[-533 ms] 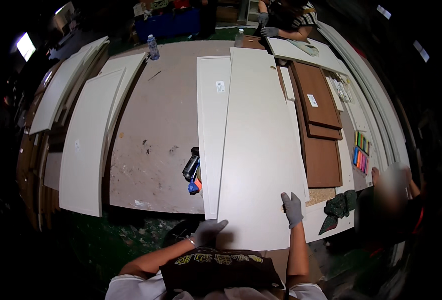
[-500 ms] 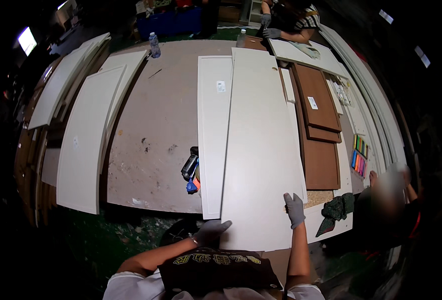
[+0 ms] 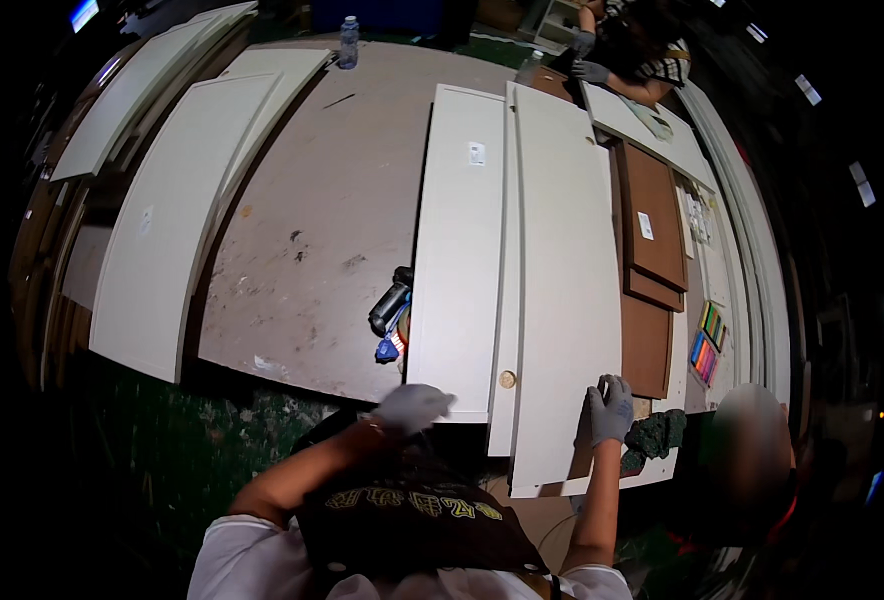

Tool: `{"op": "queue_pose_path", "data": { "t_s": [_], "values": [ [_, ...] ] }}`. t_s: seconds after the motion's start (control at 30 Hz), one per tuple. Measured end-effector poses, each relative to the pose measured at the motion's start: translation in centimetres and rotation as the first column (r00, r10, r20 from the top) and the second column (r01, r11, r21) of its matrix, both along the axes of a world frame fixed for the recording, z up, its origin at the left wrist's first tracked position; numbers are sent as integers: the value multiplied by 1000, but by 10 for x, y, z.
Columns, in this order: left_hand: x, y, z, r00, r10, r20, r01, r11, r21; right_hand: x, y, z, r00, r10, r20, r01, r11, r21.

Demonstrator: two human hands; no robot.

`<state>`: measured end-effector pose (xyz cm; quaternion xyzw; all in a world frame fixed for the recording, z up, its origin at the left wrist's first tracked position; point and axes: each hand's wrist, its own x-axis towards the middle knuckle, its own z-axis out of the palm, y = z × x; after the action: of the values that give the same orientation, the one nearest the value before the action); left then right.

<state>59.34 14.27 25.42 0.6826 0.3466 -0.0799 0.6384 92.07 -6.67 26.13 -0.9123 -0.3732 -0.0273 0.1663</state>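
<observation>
White panel (image 3: 567, 300) shifted off labelled panel (image 3: 454, 260), right side of bench (image 3: 302, 230)

Bench: carries the panels, seen at a tilt different from half a second ago. White panel: earlier overlapped the labelled panel's right edge; now sits farther right, a pale strip with a round hole (image 3: 507, 379) showing between the two. Long axis runs away from the wearer, far end leaning slightly left; near end points at the dark apron (image 3: 412, 510). Labelled panel: on its left, much the same axis, full width now showing.

Brown boards (image 3: 646, 345): right of the white panel, lengthwise much as it lies. Dark green cloth (image 3: 655, 438): near their lower end, just beside the right wrist.

Right hand (image 3: 612, 410): on the white panel's right edge near its close end, thumb on the face; cannot tell if clamped. Left hand (image 3: 412, 408): earlier at the white panel's near left corner, now by the labelled panel's; blurred, cannot tell whether fingers are apart or together, or touching.

Smaller: black tool (image 3: 392, 306) left of the labelled panel; coloured sticks (image 3: 705, 352) far right.
</observation>
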Motion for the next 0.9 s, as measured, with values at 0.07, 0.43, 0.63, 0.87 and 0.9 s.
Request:
{"op": "queue_pose_path", "data": {
  "t_s": [0.07,0.43,0.63,0.87,0.9],
  "values": [
    [-73,23,-36,893,289,345,-325,944,51,-17,19,-7,998,48,-50,-44,996,78],
    [-525,218,-25,442,894,70,-149,-4,989,-345,264,-25,499,546,-673,-303,838,455],
    [-628,291,-28,396,916,-67,-239,173,955,-536,383,-91,-68,396,-916,-170,900,401],
    [-715,334,-75,479,867,-139,-636,452,625,-620,438,-90,100,303,-948,-48,953,299],
    [-700,335,-65,576,782,-235,-563,589,579,-609,433,-84,124,291,-949,34,954,297]
  ]
}}
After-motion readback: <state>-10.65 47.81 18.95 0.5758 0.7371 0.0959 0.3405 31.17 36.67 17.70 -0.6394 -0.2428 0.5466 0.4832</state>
